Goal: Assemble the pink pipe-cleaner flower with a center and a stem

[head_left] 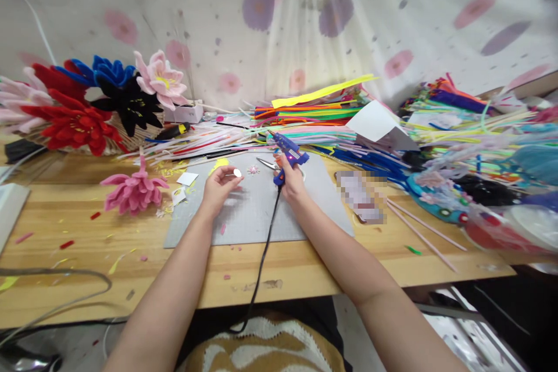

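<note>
My left hand [220,187] pinches a small white disc [237,172] at its fingertips, above the left part of a grey mat [244,224]. In my right hand [293,179] is a blue hot glue gun [288,151], its nozzle tilted up and to the left, its black cord [267,250] running down toward my lap. Scissors [267,164] lie on the mat by the glue gun, their handles partly hidden by my right hand. Between the two hands sits a small pinkish flower-like piece [253,170]. White paper squares [187,178] lie just left of my left hand.
A pink fuzzy flower [134,190] lies at the left, with red, black, blue and pale pink flowers [82,122] behind it. Bundles of coloured pipe cleaners [314,113] fill the back. A pixelated flat object [361,196] lies right of the mat, near loose pink stems [427,232].
</note>
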{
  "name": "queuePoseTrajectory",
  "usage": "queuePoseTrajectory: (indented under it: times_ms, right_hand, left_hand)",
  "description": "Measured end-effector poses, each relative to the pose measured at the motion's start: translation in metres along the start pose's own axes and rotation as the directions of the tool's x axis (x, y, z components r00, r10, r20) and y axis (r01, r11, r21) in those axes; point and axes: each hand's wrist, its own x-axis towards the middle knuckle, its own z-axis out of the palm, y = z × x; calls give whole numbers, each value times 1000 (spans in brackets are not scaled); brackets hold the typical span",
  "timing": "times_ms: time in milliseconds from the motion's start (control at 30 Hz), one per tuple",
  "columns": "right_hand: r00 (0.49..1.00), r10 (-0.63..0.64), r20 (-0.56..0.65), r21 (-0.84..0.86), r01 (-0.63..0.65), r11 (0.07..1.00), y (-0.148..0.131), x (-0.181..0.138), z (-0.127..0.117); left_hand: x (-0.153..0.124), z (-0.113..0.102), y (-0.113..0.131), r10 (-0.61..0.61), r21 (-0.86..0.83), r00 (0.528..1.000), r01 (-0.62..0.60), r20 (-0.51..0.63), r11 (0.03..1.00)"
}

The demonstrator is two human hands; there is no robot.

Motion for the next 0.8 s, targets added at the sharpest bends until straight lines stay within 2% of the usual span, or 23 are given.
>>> queuePoseTrajectory:
  times_ms: [133, 267, 467, 600, 800]
  right_hand:
    - [996, -63, -55, -87, 58, 995, 11, 14, 6]
    - [995, -99, -11, -164, 96, 982, 12, 24, -4]
    - [987, -113, 115, -368, 148, 918, -1, 25, -49]
    - [981, -96, 168, -441, 162, 883, -10, 28, -79]
    - [968, -81, 239, -597, 212, 774, -5, 53, -107]
  left_hand:
    - [-1, -1, -1, 7, 3, 1000, -7, 9, 1000]
    - [0, -3, -2, 3, 3, 1000, -3, 10, 1000]
    - [1, -5, -5, 1, 14, 1000, -1, 8, 1000]
    - [1, -2, -4, 4, 36, 1000, -5, 15, 999]
    - [-1, -1, -4, -1, 41, 1000, 1, 6, 999]
